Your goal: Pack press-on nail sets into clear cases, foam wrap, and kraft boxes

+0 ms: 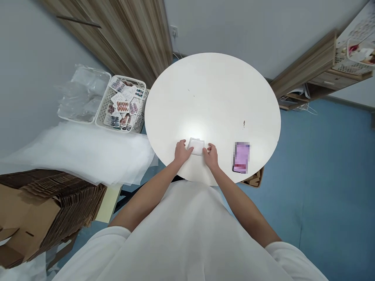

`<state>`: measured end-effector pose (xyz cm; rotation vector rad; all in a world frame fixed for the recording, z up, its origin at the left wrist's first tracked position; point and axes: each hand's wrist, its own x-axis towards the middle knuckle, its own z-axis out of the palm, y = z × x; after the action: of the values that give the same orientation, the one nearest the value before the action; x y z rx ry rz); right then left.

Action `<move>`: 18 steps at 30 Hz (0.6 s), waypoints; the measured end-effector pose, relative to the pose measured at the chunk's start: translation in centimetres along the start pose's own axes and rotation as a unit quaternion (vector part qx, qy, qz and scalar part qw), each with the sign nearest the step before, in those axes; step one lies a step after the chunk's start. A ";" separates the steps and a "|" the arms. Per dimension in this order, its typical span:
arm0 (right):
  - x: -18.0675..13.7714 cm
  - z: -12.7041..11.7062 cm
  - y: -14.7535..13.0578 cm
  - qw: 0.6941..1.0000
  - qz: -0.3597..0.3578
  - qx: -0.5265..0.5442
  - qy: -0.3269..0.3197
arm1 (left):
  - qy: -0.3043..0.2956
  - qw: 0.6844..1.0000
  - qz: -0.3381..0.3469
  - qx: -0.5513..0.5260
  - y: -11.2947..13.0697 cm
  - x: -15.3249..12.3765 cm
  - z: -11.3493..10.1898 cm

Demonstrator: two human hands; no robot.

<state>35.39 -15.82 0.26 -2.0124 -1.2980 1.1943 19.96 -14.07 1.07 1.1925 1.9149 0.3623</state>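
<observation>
Lying near the close edge of the round white desk (222, 82), the small white packet (197, 147) sits between the left hand (181, 153) and the right hand (211, 157). Each grip stands parted, thumb at a side edge, fingers away from it. It looks light, soft and perhaps slightly slippery, likely quick to crease; its opposite side edges seem the best hold, pinched gently

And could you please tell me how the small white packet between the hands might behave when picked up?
The white packet is probably light, being small and fairly thin. Its uneven upper edge suggests soft material that may bend. Lying flat on the table, it seems unlikely to roll.
</observation>
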 end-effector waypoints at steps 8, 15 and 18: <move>-1.2 0.8 0.6 0.978 0.091 0.179 -0.061 | 0.053 0.993 -0.103 -0.011 0.4 -0.9 0.3; 0.0 -0.2 0.3 0.996 0.011 0.042 -0.071 | 0.075 0.994 -0.059 -0.051 -0.1 -1.1 1.5; 0.2 -0.5 -0.1 0.997 -0.039 -0.010 -0.068 | 0.079 0.995 -0.030 -0.048 -0.3 -1.2 1.6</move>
<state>35.84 -15.57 0.51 -1.9049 -1.4448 1.3058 21.26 -15.57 0.49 1.0685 2.0386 0.5249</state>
